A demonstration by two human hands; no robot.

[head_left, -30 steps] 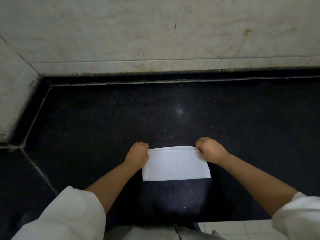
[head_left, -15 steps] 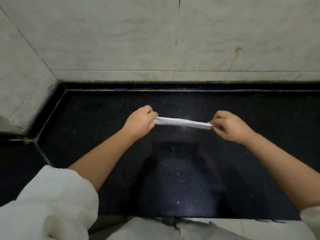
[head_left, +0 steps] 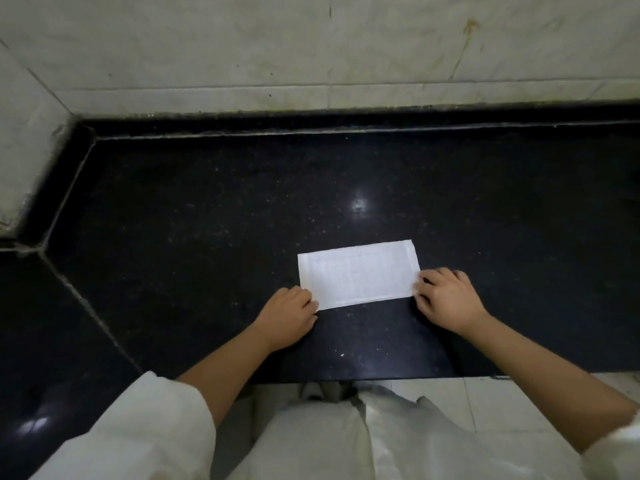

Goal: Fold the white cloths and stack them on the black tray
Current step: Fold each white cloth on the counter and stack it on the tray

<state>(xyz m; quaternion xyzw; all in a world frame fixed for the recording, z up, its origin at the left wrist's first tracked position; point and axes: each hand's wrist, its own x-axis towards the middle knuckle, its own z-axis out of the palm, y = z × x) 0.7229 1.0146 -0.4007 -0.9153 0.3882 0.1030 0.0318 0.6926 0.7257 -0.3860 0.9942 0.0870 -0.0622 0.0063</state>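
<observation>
A white cloth (head_left: 358, 273), folded into a flat rectangle, lies on the black stone counter (head_left: 207, 220) a little right of centre. My left hand (head_left: 289, 315) is at its near left corner, fingers curled, pinching that corner. My right hand (head_left: 446, 299) holds the near right corner, fingertips on the cloth's edge. Both forearms reach in from below, with white sleeves at the elbows. No black tray and no other cloth is in view.
A pale tiled wall (head_left: 311, 53) rises behind the counter and angles in at the left. The counter's front edge (head_left: 381, 377) runs just past my wrists, with pale floor tiles and my white clothing below it.
The cloth was held up stretched between both hands half a second ago. Now it lies flat on the counter, and both hands have come down to its near corners.
</observation>
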